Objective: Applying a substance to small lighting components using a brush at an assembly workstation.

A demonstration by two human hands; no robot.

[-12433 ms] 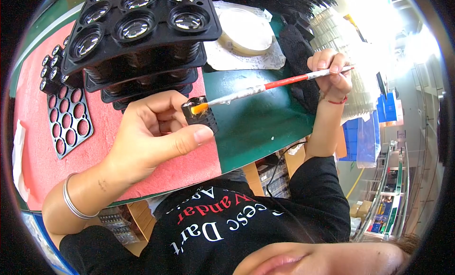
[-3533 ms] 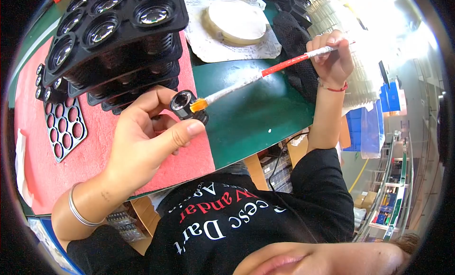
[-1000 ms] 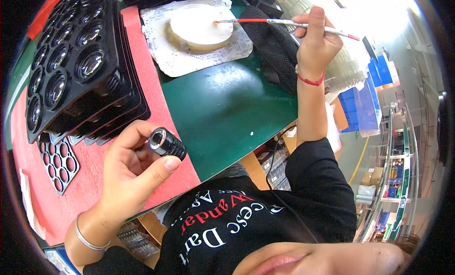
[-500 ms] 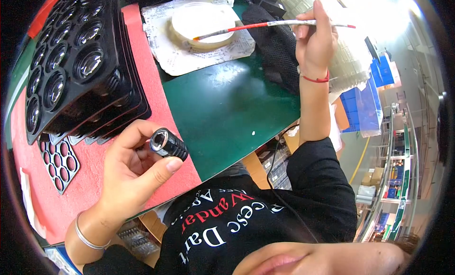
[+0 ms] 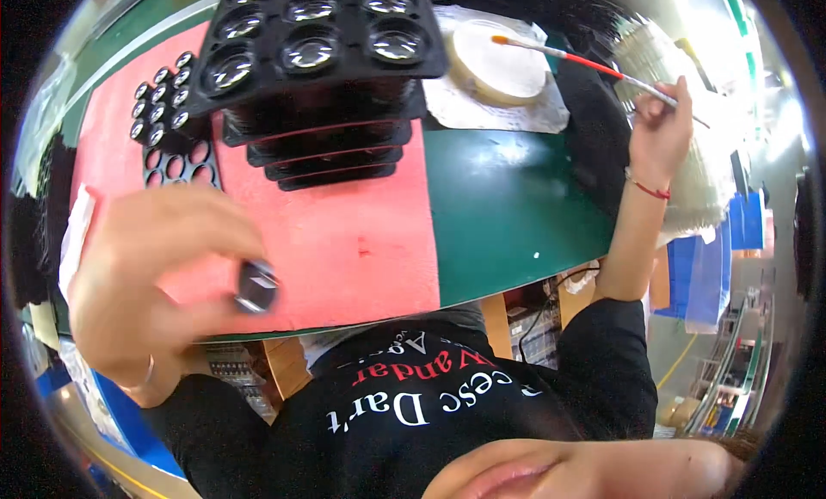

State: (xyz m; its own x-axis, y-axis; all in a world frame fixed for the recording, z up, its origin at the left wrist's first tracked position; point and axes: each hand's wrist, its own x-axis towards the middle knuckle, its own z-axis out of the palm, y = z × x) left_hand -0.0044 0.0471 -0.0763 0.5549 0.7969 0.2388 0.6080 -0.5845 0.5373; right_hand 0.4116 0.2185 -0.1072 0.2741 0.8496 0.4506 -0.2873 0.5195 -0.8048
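atop stacked black trays, round lenses sit.

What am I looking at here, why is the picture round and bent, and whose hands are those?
This is one view from a wide fisheye camera worn on a person's head, looking down at their own hands, so straight edges bend near the rim. There is no machine here.

The left hand, blurred, holds a small dark ring-shaped part over a red mat. The right hand holds a thin brush whose orange tip reaches over a pale round dish on a foil sheet.

On the green table stands a stack of black trays with round lens-like pieces in their pockets. Left of it lies a flat black holder with many small round holes, some filled.
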